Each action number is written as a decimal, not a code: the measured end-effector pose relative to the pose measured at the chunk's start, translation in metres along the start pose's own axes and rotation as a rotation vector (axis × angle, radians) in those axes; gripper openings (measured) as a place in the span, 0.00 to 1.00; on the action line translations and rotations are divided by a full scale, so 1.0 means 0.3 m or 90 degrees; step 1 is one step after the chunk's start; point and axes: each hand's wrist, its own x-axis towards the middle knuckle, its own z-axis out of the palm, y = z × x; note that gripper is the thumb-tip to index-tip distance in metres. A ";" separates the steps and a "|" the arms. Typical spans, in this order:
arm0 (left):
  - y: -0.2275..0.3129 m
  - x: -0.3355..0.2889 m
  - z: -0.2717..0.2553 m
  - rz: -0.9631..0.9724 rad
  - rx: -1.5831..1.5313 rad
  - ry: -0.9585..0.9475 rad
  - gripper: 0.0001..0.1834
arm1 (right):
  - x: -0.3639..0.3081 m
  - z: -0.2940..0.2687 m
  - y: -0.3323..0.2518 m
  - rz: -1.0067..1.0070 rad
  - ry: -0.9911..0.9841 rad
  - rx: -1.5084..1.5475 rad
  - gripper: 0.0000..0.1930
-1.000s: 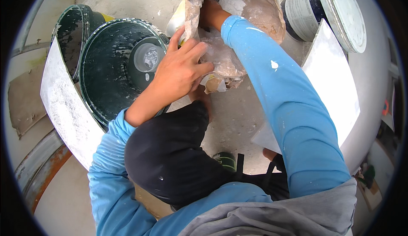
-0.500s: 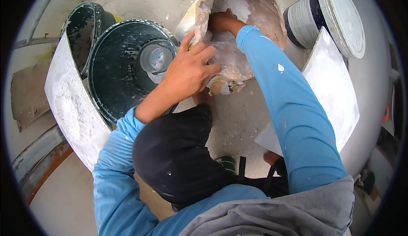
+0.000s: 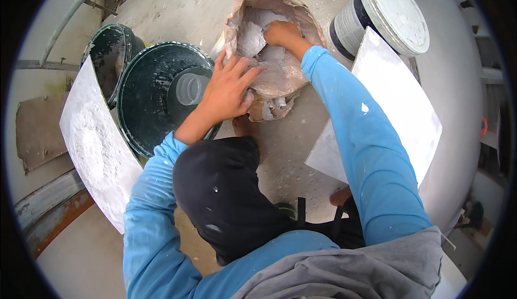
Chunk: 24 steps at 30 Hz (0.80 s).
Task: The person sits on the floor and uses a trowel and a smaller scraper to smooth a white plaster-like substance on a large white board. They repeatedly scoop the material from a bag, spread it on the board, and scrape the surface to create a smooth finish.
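A brown paper bag stands with its mouth spread wide, pale powder inside. My right hand reaches into it, fingers curled closed beside a whitish, powder-coated piece. Whether that piece is in my grip or is loose powder, I cannot tell; my fingertips are hidden. My left hand holds the bag's near left rim, fingers laid over the paper. Left of it is a dark green bucket streaked with white. A clear plastic tub lies inside the bucket.
A second green bucket stands behind the first. At the left, a white board carries a heap of powder. To the right lies another white board, with a lidded pail beyond it. My bent knee is close below the bag.
The view has shifted, showing more floor beyond the bag. My right hand shows more fully inside the bag, with the whitish piece at its left. My left fingers have spread along the rim.
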 end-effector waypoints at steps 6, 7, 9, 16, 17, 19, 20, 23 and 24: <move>0.042 -0.001 -0.044 -0.004 0.049 0.031 0.38 | -0.122 -0.153 0.032 0.046 0.024 0.002 0.19; 0.046 -0.009 -0.058 -0.002 0.066 0.040 0.38 | -0.138 -0.181 0.036 0.043 0.019 0.004 0.19; 0.060 -0.042 -0.099 -0.024 0.080 0.083 0.37 | -0.180 -0.223 0.034 0.069 0.038 0.016 0.19; 0.195 -0.017 -0.421 -0.163 -0.113 0.239 0.27 | -0.286 -0.332 0.086 0.088 0.040 0.042 0.20; 0.247 0.007 -0.478 -0.194 -0.168 0.285 0.26 | -0.302 -0.351 0.098 0.094 0.048 0.042 0.20; 0.321 0.073 -0.562 -0.170 -0.206 0.375 0.25 | -0.332 -0.366 0.162 0.121 0.063 0.045 0.21; 0.365 0.103 -0.603 -0.161 -0.230 0.413 0.25 | -0.355 -0.376 0.182 0.127 0.077 0.059 0.20; 0.449 0.194 -0.670 -0.061 -0.284 0.532 0.25 | -0.461 -0.445 0.203 0.135 0.078 0.085 0.18; 0.492 0.237 -0.676 -0.052 -0.308 0.526 0.24 | -0.497 -0.478 0.238 0.146 0.055 0.085 0.17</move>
